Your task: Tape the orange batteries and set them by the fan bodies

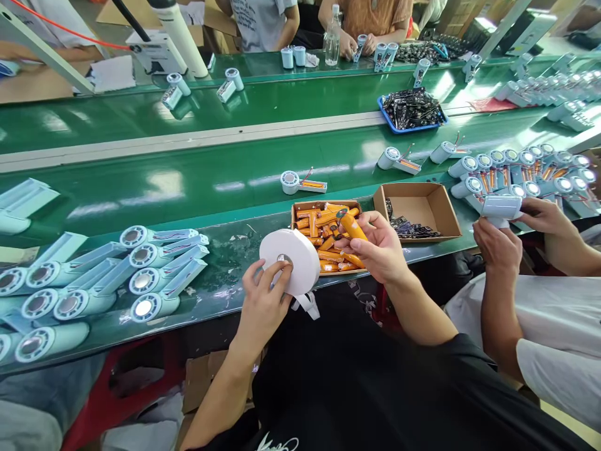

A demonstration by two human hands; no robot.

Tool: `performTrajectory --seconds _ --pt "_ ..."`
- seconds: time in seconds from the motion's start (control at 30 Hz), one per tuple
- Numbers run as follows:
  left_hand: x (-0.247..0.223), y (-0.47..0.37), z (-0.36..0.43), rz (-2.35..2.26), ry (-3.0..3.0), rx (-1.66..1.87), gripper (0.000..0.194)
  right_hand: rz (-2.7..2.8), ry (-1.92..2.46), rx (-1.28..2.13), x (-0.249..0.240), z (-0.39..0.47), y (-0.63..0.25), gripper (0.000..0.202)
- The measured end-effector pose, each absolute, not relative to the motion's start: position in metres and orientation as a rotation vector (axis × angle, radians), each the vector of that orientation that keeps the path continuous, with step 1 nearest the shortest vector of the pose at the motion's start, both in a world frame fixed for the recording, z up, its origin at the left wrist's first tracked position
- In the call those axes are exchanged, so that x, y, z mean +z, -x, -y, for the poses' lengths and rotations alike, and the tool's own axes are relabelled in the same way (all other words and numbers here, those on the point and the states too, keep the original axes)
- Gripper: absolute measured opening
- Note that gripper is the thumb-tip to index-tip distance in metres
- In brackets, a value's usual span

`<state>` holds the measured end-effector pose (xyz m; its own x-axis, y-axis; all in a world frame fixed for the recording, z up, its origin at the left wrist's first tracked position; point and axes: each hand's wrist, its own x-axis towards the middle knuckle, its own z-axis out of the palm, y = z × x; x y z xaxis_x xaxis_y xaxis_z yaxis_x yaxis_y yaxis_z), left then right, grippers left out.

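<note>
My left hand (267,294) grips a white roll of tape (300,257), its fingers at the core hole and a loose strip of tape hanging below. In my right hand (382,247) an orange battery cell (353,227) is held between thumb and fingers, one end pointing up and left. Directly behind and below the cell, a cardboard box (295,212) holds many more orange cells. Both hands are over the near edge of the green bench, a short gap between the roll and the cell.
Pale blue fan housings (77,304) crowd the bench at left. A second cardboard box (446,213) with small dark parts stands at right. One housing (290,182) lies on the green conveyor (211,169). A co-worker's hands (500,247) hold a housing at right. A blue tray (399,129) sits further back.
</note>
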<state>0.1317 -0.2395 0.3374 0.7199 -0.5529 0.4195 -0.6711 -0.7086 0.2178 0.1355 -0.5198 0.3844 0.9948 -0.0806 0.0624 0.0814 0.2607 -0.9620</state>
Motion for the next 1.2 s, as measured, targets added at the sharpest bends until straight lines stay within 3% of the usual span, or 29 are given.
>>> performTrajectory --seconds 0.2,0.37,0.6,0.83,0.97,1.03,1.13,1.2 --pt "0.34 -0.13 0.242 0.994 -2.621 0.499 0.065 0.12 1.959 -0.296 0.371 0.514 -0.125 0.048" --pt "0.341 -0.13 0.24 1.05 -2.681 0.559 0.065 0.305 2.138 -0.197 0.369 0.51 -0.124 0.047" --pt "0.354 -0.143 0.237 1.144 -2.686 0.695 0.076 0.109 1.597 0.144 0.363 0.516 -0.137 0.056" --pt "0.343 -0.123 0.272 1.038 -2.561 0.753 0.057 -0.214 1.194 -0.34 0.347 0.475 -0.137 0.048" --pt "0.335 -0.121 0.284 1.252 -2.521 0.549 0.053 -0.181 1.226 -0.629 0.362 0.539 -0.168 0.031" --pt "0.34 -0.133 0.283 1.339 -2.498 0.305 0.059 -0.175 1.175 -0.789 0.369 0.57 -0.189 0.027" --pt "0.35 -0.159 0.26 1.326 -2.408 -0.05 0.076 -0.163 1.17 -0.705 0.371 0.585 -0.199 0.023" --pt "0.351 -0.171 0.223 1.11 -2.431 -0.018 0.06 -0.176 1.213 -0.639 0.368 0.582 -0.184 0.03"
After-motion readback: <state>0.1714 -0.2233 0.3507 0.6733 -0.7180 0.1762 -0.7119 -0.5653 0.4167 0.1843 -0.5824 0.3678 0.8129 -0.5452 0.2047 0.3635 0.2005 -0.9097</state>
